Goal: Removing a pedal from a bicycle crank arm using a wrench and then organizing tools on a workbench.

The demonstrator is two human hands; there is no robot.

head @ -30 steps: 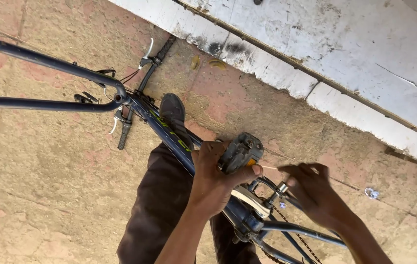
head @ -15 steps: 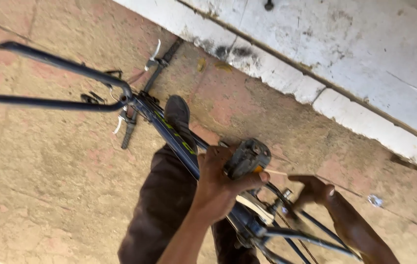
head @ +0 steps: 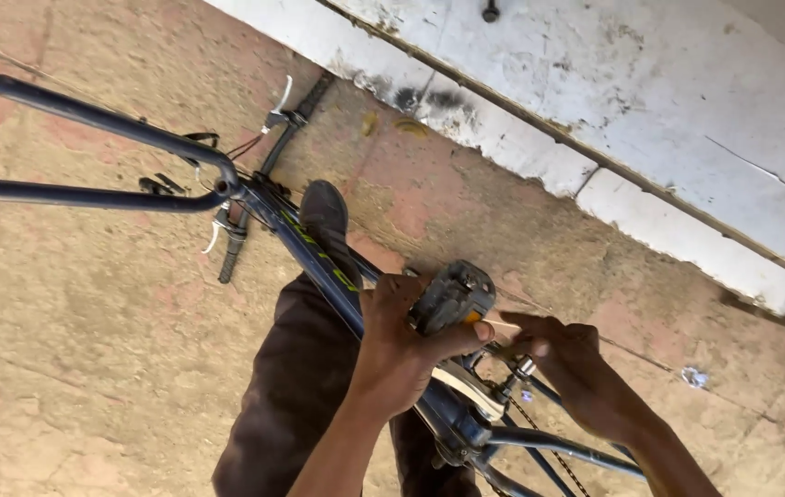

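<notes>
since half a second ago the right hand [head: 586,373] has come back up to the crank [head: 466,387], its fingers pinched narrow on a small part beside the pedal [head: 452,296]. left hand [head: 401,354] keeps a full grip around the pedal, which sits above the dark bike frame [head: 319,262], over the paved floor [head: 70,368], near the white curb [head: 503,129].

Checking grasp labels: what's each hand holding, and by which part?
Left hand grips the grey bicycle pedal around its body. Right hand pinches at the pedal's axle end by the crank; exact hold unclear.
</notes>
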